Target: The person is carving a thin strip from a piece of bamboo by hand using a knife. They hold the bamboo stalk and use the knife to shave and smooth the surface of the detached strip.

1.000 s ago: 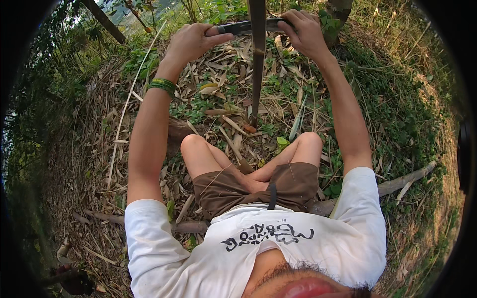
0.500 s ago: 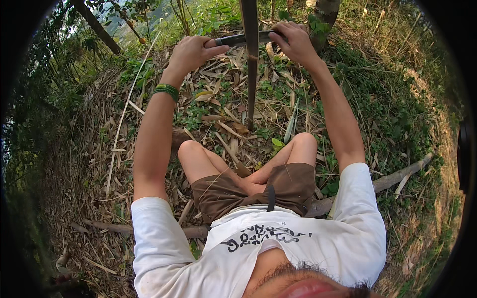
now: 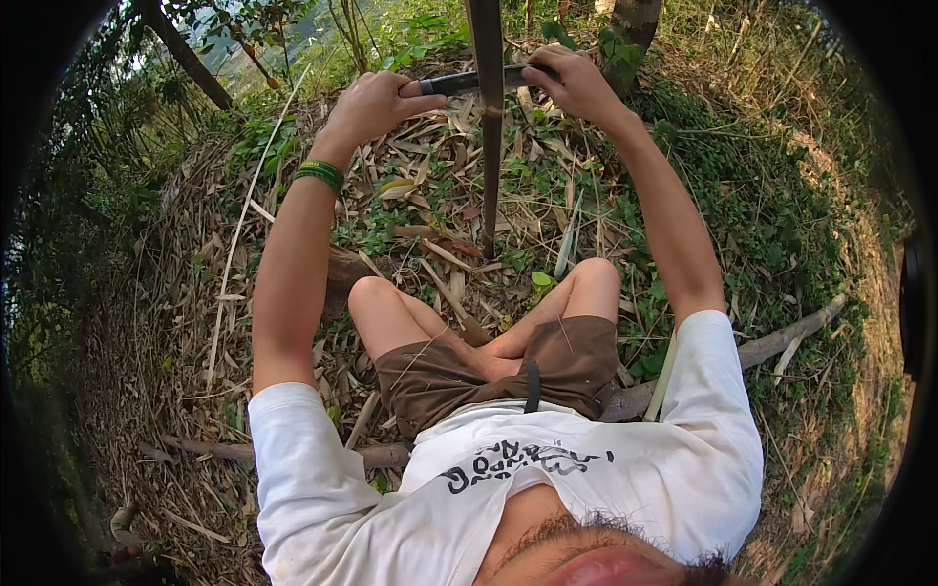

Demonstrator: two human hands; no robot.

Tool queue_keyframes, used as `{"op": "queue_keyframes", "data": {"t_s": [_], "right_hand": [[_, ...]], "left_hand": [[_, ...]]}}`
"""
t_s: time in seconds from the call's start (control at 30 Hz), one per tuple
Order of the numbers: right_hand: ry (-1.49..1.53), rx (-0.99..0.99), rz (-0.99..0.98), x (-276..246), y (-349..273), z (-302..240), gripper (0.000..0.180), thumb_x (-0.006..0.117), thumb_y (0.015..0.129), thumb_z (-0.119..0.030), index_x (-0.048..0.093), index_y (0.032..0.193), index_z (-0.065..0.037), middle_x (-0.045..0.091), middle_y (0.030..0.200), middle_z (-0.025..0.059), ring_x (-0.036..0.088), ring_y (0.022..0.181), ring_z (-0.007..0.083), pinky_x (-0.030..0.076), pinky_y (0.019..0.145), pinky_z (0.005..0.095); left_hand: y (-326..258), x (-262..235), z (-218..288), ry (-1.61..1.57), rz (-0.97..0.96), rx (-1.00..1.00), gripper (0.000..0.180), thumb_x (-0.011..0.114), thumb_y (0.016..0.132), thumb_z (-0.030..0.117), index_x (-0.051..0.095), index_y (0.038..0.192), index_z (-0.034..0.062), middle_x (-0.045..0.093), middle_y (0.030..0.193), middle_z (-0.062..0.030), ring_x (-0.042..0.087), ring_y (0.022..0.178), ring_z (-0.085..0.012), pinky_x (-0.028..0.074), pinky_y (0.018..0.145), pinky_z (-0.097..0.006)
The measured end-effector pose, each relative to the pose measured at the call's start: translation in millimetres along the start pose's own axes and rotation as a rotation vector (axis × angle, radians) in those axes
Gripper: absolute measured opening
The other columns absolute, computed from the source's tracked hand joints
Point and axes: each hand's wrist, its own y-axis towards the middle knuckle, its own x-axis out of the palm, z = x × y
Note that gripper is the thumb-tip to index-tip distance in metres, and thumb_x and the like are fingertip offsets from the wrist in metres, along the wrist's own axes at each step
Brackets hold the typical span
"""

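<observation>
A long dark knife [image 3: 451, 84] lies crosswise against an upright dark brown pole [image 3: 491, 176], passing on what looks like the far side of it. My left hand [image 3: 369, 109] is closed around its left end, where a pale metal ring shows, with the thumb stretched along it. Its other end, right of the pole, is pinched in my right hand [image 3: 578, 86], fingers over the top and thumb below. The pole runs from the upper edge of the view down to the leafy ground beyond my knees. A paler patch marks its surface just below the knife.
I sit cross-legged on ground covered with dry leaves and green plants. A thick branch [image 3: 757, 354] lies behind my legs, and a long thin pale stick [image 3: 244, 225] lies to the left. Tree trunks [image 3: 630, 39] stand at the far side.
Both hands and the knife have shifted slightly left in the view, and the pole's upper part with them. The grip of each hand looks the same.
</observation>
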Motion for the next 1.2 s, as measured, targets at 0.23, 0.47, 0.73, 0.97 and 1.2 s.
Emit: {"op": "queue_keyframes", "data": {"t_s": [0.23, 0.47, 0.73, 0.97, 1.2], "right_hand": [[-0.007, 0.079, 0.084, -24, 15, -19, 0.022, 0.062, 0.098, -0.027, 0.068, 0.102, -0.005, 0.064, 0.084, 0.0132, 0.064, 0.085, 0.0292, 0.047, 0.078, 0.0414], [0.326, 0.473, -0.368, 93, -102, 0, 0.024, 0.066, 0.095, -0.027, 0.070, 0.104, -0.005, 0.068, 0.103, 0.0127, 0.063, 0.099, 0.0325, 0.048, 0.087, 0.0440], [0.594, 0.629, 0.282, 17, 15, -62, 0.066, 0.056, 0.096, -0.059, 0.060, 0.124, 0.001, 0.063, 0.112, 0.0187, 0.062, 0.111, 0.0308, 0.048, 0.095, 0.0402], [0.335, 0.798, 0.917, 34, 78, -72, 0.052, 0.060, 0.098, -0.047, 0.067, 0.085, 0.002, 0.062, 0.065, 0.0169, 0.064, 0.063, 0.0298, 0.048, 0.062, 0.0428], [0.695, 0.797, 0.932, 38, 71, -27, 0.063, 0.056, 0.099, -0.055, 0.063, 0.074, 0.002, 0.050, 0.055, 0.0046, 0.049, 0.056, 0.0164, 0.040, 0.055, 0.0374]], "left_hand": [[10, -46, 2, 0.021, -0.022, 0.091, 0.061, 0.071, 0.086, 0.060, 0.052, 0.060, 0.0083, 0.035, 0.049, 0.0002, 0.037, 0.044, -0.0138, 0.031, 0.048, -0.034], [-26, 90, -8, 0.052, -0.421, -0.158, 0.060, 0.071, 0.080, 0.068, 0.062, 0.064, 0.0100, 0.060, 0.061, -0.0081, 0.063, 0.064, -0.0288, 0.050, 0.065, -0.043], [-51, 122, 19, 0.055, -0.260, -0.256, 0.057, 0.065, 0.086, 0.065, 0.066, 0.078, 0.0082, 0.065, 0.071, -0.0114, 0.067, 0.075, -0.0332, 0.051, 0.068, -0.048], [-83, 151, 67, -0.084, -0.110, -0.404, 0.055, 0.058, 0.096, 0.056, 0.066, 0.084, 0.0027, 0.068, 0.076, -0.0204, 0.067, 0.075, -0.0427, 0.051, 0.068, -0.053], [-69, 152, 70, -0.262, -0.240, -0.452, 0.057, 0.057, 0.095, 0.057, 0.071, 0.082, 0.0026, 0.068, 0.072, -0.0162, 0.067, 0.076, -0.0379, 0.051, 0.074, -0.049]]}}
